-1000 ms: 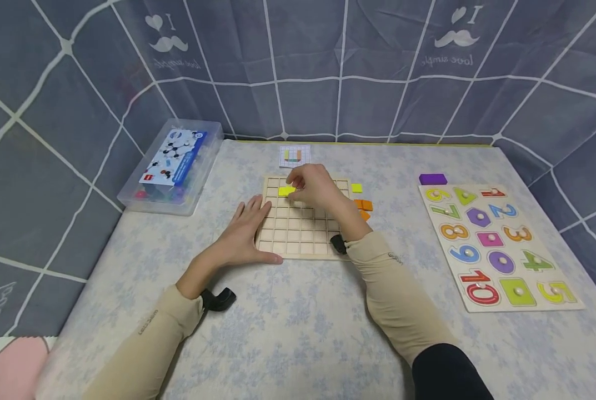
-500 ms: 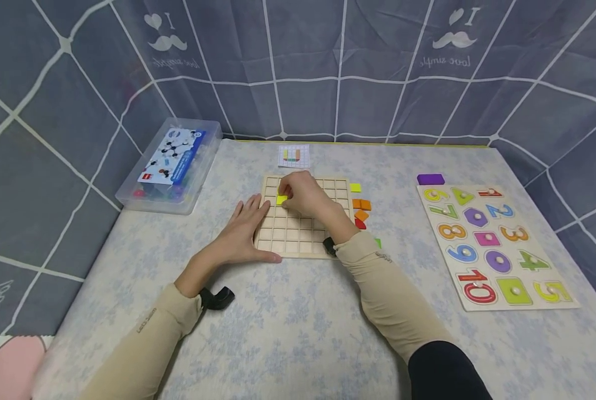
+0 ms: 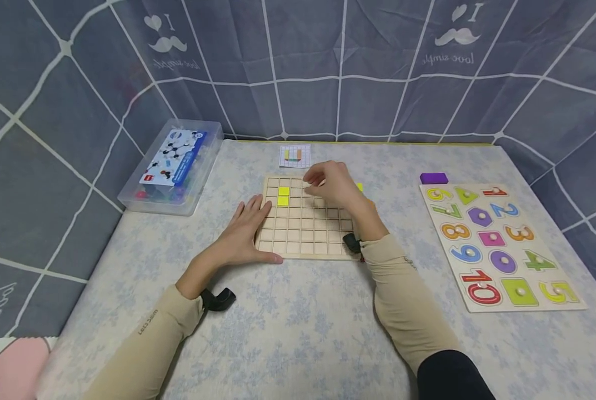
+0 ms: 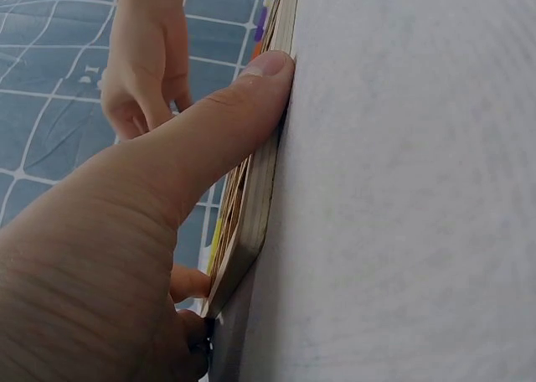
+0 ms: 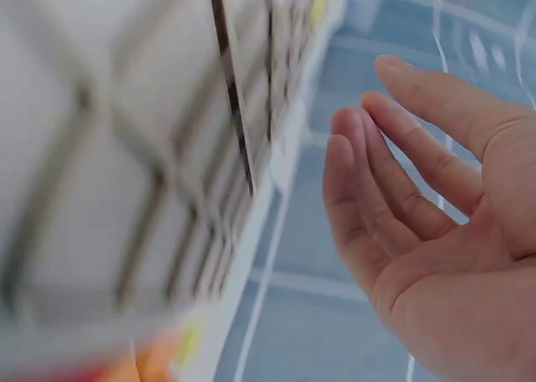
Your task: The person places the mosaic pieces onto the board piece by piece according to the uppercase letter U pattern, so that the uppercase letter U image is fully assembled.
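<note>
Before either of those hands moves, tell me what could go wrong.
The right hand is over the board, its wrist close to the loose orange pieces at the board's right side, so pulling back might scatter them. If the left hand, against the board's left edge, pushes, the board could slide. A bump might also shift the two yellow squares lying on it.

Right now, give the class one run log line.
left hand touching wooden grid board | right hand empty above board | two yellow tiles on board
</note>
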The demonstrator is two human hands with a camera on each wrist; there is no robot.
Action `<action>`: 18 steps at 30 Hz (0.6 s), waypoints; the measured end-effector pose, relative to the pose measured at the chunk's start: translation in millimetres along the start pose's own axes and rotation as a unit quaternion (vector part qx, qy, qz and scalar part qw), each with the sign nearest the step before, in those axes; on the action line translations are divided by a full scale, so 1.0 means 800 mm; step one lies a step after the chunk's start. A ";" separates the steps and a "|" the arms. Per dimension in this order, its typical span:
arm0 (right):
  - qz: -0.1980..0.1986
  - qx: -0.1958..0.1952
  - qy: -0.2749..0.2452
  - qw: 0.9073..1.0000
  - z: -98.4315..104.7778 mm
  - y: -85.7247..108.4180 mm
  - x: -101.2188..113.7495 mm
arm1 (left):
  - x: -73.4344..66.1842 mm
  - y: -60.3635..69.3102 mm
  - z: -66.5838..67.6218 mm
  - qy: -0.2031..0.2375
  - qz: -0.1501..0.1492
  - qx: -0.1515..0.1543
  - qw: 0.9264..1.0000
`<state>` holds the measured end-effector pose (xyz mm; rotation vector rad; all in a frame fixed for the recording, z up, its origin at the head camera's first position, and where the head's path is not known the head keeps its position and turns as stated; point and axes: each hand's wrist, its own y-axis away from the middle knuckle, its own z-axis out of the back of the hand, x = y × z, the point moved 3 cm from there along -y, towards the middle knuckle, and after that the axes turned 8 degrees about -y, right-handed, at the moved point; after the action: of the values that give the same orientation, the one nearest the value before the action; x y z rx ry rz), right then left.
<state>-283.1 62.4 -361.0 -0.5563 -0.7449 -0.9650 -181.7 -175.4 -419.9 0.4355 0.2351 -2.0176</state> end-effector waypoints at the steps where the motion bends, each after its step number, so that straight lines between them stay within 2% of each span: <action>1: -0.004 -0.013 -0.006 1.000 0.011 0.003 -0.005 | 0.000 0.000 0.000 0.000 0.000 0.001 1.000; 7: -0.038 -0.083 -0.030 0.995 0.070 0.023 -0.040 | 0.000 -0.002 0.000 -0.007 0.003 0.008 1.000; 10: -0.055 -0.100 -0.033 0.993 0.088 0.030 -0.061 | 0.001 -0.002 0.001 -0.006 0.004 0.008 1.000; 13: -0.081 -0.098 -0.044 0.991 0.097 0.035 -0.080 | 0.000 -0.001 0.003 -0.006 0.002 0.006 1.000; 18: -0.123 -0.070 -0.063 0.988 0.101 0.041 -0.102 | 0.001 -0.002 0.000 -0.008 -0.001 0.006 1.000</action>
<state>-309.2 178.3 -376.4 -0.6626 -0.8778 -1.2269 -183.3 -175.2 -419.8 0.4259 0.2138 -2.0246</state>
